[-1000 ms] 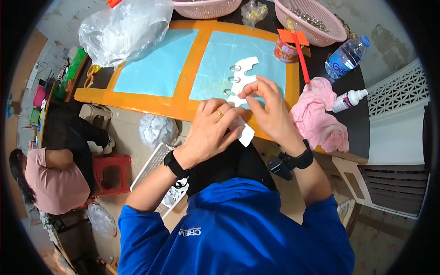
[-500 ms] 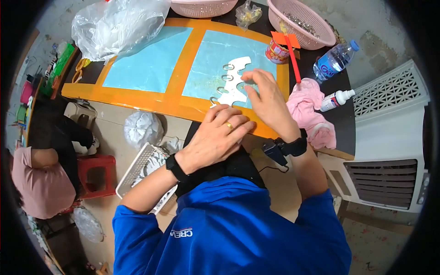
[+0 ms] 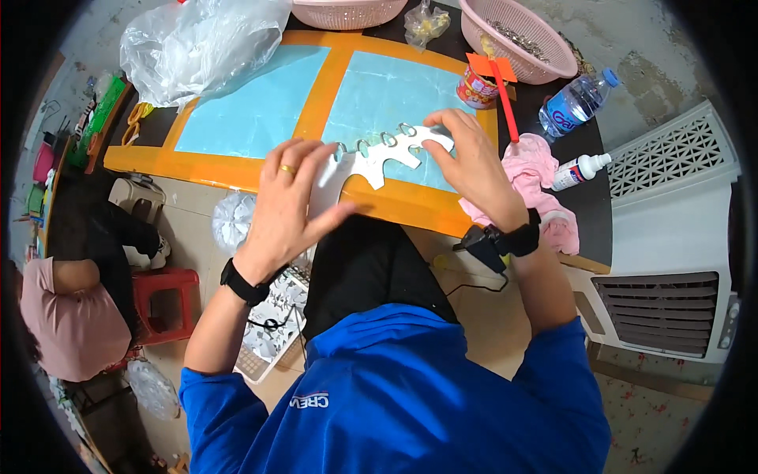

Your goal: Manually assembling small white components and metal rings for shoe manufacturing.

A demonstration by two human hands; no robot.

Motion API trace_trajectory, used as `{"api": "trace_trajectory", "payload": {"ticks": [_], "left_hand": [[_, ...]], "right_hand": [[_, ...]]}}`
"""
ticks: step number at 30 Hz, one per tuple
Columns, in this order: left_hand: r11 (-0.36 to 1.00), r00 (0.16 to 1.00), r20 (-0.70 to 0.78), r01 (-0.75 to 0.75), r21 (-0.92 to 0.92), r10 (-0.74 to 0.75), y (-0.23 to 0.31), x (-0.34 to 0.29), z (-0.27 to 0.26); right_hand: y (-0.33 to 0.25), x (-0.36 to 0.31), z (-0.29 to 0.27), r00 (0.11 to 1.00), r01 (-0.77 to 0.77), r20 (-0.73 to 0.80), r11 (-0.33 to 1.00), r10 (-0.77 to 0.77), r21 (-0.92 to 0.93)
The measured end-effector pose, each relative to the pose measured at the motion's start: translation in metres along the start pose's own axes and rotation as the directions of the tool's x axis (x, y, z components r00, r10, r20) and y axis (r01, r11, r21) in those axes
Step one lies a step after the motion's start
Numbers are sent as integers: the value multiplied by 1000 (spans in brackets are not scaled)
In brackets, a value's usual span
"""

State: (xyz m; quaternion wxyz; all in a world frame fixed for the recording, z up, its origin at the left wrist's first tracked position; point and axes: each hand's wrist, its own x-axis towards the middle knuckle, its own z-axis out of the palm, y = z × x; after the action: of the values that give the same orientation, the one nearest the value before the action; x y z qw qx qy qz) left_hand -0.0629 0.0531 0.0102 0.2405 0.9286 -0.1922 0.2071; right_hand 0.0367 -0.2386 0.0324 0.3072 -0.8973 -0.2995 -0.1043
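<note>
A white notched card (image 3: pixel 371 164) with several metal rings (image 3: pixel 388 140) along its far edge is between my hands, over the near edge of the table. At its left end is my left hand (image 3: pixel 286 201), fingers bent over the card and thumb stretched out below; part of the card is hidden behind these fingers. My right hand (image 3: pixel 478 162) pinches the right end between thumb and fingers.
The table (image 3: pixel 237 170) has blue sheets framed in orange tape. A red cup (image 3: pixel 476 88), pink cloth (image 3: pixel 525 170), white bottle (image 3: pixel 580 172), water bottle (image 3: pixel 576 107), pink basket (image 3: pixel 545 59) and plastic bag (image 3: pixel 205 51) surround the work area. A white basket (image 3: pixel 257 367) stands below. Another person (image 3: pixel 75 316) sits left.
My left hand has moved left and up to the card's left end. The card has turned from steep to nearly crosswise, with its rings now on the far side. My right hand has closed on its right end.
</note>
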Motion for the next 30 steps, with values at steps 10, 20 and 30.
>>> {"api": "trace_trajectory", "payload": {"ticks": [10,20,30], "left_hand": [[981,995,72,78,-178,-66,12,17,9],[866,974,187,199,-459,-124,-12,49,6],[866,975,215,158,-475,-60,-22,71,2]], "right_hand": [[8,19,7,983,52,176,999,-51,-4],[18,20,-11,957,-50,288,987,3,153],[13,33,10,960,65,265,992,-91,105]]}}
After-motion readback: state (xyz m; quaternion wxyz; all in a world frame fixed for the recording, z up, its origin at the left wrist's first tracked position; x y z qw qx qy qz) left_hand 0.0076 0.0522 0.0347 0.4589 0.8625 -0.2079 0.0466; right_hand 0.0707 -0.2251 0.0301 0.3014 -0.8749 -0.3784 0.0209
